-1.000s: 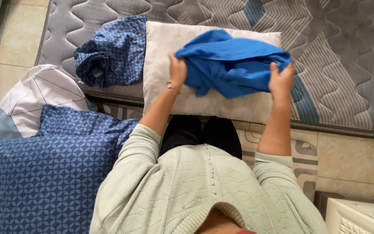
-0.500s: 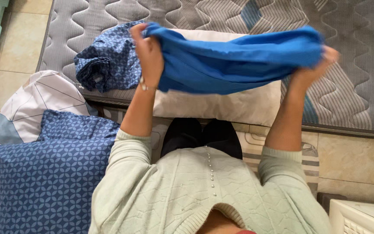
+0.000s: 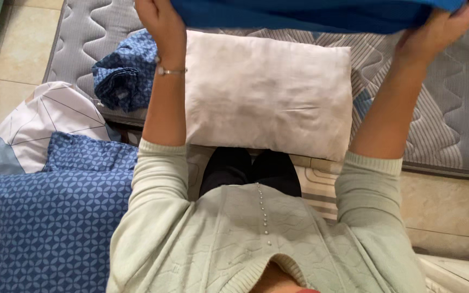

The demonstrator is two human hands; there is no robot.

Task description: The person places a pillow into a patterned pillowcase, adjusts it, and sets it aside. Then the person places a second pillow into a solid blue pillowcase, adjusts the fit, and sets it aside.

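Two patterned blue pillows are lying nearest; beyond, a bare white pillow is resting on the mattress. Left hand and right hand, well apart, are each pinching the blue pillowcase taut above it; keeping the opening wide and level would help.

Both arms reach up and apart, the left hand and right hand clenched.

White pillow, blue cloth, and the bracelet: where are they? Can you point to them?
white pillow (image 3: 267, 100), head view, middle of its top face.
blue cloth (image 3: 305, 13), head view, middle of the stretched fabric.
bracelet (image 3: 170, 71), head view, chain on the left wrist.
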